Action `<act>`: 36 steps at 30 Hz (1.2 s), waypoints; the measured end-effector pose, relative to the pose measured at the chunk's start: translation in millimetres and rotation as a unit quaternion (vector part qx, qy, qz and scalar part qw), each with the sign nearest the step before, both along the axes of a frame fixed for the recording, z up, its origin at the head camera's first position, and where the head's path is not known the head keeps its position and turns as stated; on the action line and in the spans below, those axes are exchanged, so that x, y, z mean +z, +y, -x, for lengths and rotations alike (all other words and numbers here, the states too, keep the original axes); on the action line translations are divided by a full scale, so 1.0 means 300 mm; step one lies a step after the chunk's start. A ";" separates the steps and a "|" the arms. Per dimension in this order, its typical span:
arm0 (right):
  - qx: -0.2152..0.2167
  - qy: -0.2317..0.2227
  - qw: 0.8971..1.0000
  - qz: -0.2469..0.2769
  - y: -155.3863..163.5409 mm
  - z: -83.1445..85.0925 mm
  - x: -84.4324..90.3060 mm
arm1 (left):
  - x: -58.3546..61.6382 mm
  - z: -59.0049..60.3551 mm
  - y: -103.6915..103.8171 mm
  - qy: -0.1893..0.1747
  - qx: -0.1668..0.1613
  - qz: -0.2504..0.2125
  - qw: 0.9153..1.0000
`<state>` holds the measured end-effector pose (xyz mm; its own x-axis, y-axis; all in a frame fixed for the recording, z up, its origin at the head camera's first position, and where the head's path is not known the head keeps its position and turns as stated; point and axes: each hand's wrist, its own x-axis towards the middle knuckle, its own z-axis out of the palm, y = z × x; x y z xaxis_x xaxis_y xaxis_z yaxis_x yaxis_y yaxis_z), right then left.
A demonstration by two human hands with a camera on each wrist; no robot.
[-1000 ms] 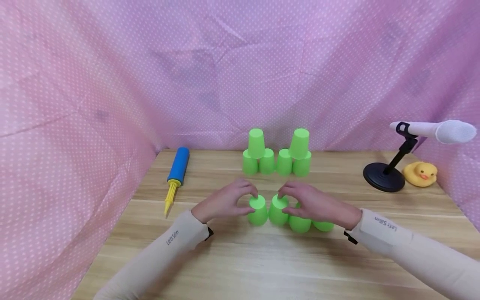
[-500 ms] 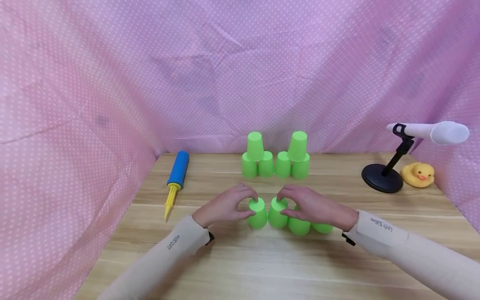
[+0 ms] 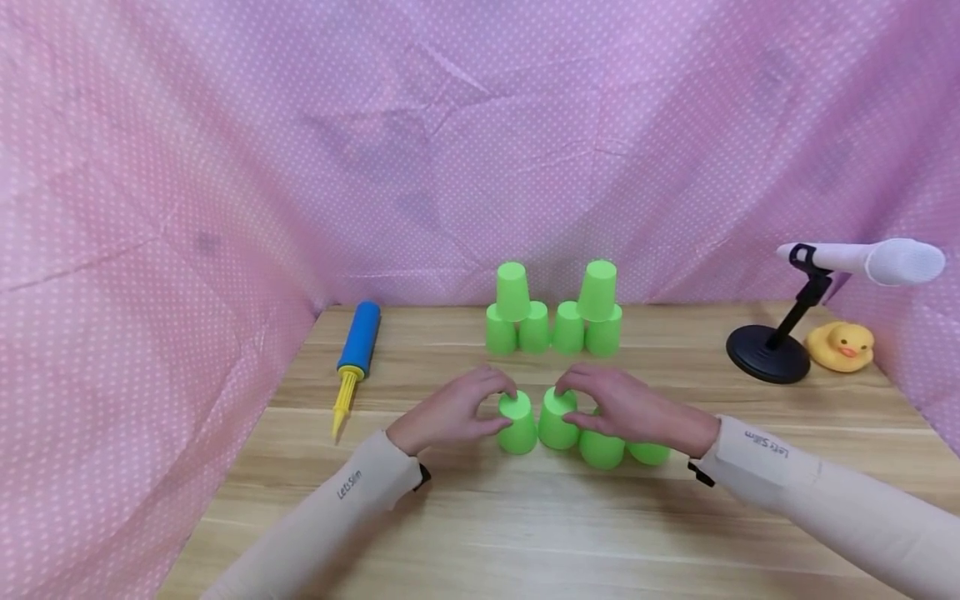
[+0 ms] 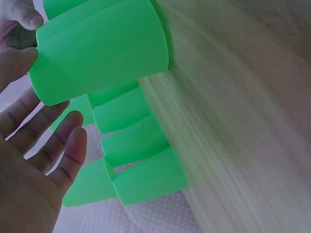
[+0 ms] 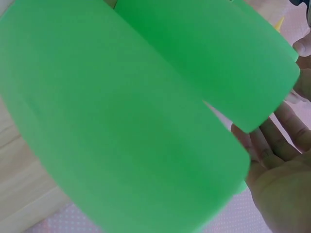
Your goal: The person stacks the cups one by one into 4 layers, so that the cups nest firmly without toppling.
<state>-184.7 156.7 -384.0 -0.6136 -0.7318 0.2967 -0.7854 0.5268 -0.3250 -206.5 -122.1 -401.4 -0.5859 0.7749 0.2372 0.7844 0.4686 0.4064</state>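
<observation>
Two upside-down green cups stand side by side on the wooden table [image 3: 480,517]. My left hand [image 3: 504,407] grips the left cup [image 3: 517,427] near its top, fingers curled over it and thumb at its side. My right hand [image 3: 567,406] grips the right cup [image 3: 555,423] the same way. Two more green cups [image 3: 602,450] [image 3: 649,454] sit just under and behind my right hand. In the left wrist view the held cup [image 4: 97,53] fills the upper left. In the right wrist view a green cup [image 5: 121,126] blocks most of the frame.
Two small pyramids of green cups [image 3: 514,317] [image 3: 596,315] stand at the back. A blue and yellow hand pump [image 3: 352,354] lies at the left. A microphone on a black stand [image 3: 772,350] and a yellow rubber duck [image 3: 840,346] are at the right. Pink dotted cloth [image 3: 150,208] walls the table.
Both hands stay on their cups in the same spot. Only the head view has shifted slightly.
</observation>
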 end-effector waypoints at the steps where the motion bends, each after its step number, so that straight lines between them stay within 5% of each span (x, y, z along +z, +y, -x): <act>1: 0.001 0.003 1.000 0.005 0.003 0.001 0.003 | 0.003 0.002 0.000 -0.002 0.003 0.000 1.000; 8: -0.001 0.012 1.000 0.027 0.021 0.005 0.030 | 0.035 0.014 0.001 -0.001 0.011 -0.020 1.000; 25: -0.046 0.080 0.992 0.084 0.094 0.049 0.139 | 0.111 0.080 0.019 0.102 0.004 -0.093 0.990; 36: -0.057 0.123 0.982 0.128 0.141 0.101 0.221 | 0.218 0.147 0.085 0.152 -0.011 -0.120 0.981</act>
